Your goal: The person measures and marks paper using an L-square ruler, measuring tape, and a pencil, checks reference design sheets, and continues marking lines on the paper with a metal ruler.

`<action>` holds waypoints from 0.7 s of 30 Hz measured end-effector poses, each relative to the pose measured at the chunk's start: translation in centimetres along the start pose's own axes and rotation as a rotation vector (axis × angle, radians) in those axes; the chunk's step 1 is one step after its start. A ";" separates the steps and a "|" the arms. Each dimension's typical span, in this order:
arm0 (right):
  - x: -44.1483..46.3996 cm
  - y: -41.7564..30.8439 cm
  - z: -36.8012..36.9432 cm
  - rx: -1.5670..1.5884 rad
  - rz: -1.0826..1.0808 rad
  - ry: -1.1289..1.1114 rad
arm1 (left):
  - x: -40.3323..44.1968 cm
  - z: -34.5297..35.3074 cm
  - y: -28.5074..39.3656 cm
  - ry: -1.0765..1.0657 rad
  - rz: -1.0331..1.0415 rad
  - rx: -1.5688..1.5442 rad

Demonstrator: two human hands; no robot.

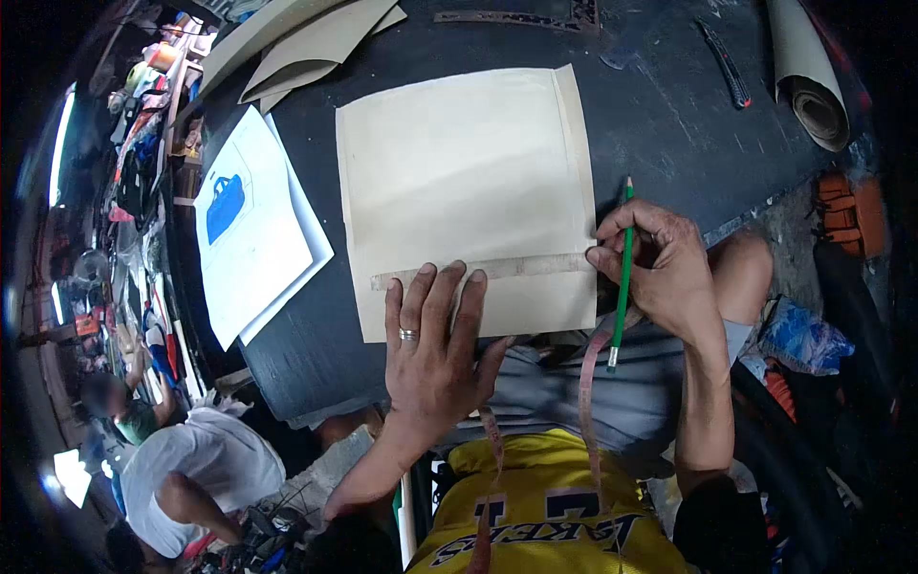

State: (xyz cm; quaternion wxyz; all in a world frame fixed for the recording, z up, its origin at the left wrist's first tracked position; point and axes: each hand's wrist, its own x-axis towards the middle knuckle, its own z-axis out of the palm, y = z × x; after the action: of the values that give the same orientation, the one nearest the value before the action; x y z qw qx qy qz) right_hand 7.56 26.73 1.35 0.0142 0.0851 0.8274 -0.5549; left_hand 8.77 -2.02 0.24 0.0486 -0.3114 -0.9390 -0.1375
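Note:
A sheet of cream pattern paper (464, 172) lies on the dark table in front of me. Across its lower part runs a narrow, worn measuring strip (531, 266), nearly level. My left hand (435, 320) lies flat with fingers spread, its fingertips pressing the strip's left half onto the paper. At the right edge, my right hand (665, 263) holds a green pencil (625, 277) between its fingers, point away from me. Thumb and index finger meet near the strip's right end; whether they pinch it I cannot tell. A pinkish tape measure (587, 392) hangs down over my yellow shirt.
Printed sheets with a blue bag picture (227, 209) lie left. Folded card pieces (311, 48), a metal square (516, 17), a utility knife (724, 62) and a paper roll (811, 86) are farther back. Another person in white (201, 469) sits lower left.

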 end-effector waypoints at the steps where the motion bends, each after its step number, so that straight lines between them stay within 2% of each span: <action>1: 0.0 -0.2 0.0 0.005 0.018 -0.004 | 0.0 -0.1 0.0 -0.004 -0.003 -0.006; 21: 0.1 -0.2 0.1 -0.051 -0.002 0.003 | -0.1 0.1 0.0 0.023 -0.007 -0.010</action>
State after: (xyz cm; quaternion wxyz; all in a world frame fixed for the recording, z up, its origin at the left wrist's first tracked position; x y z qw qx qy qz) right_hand 7.44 26.61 1.52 0.0146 0.0848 0.8414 -0.5335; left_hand 8.83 -2.03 0.14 0.0572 -0.3069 -0.9388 -0.1457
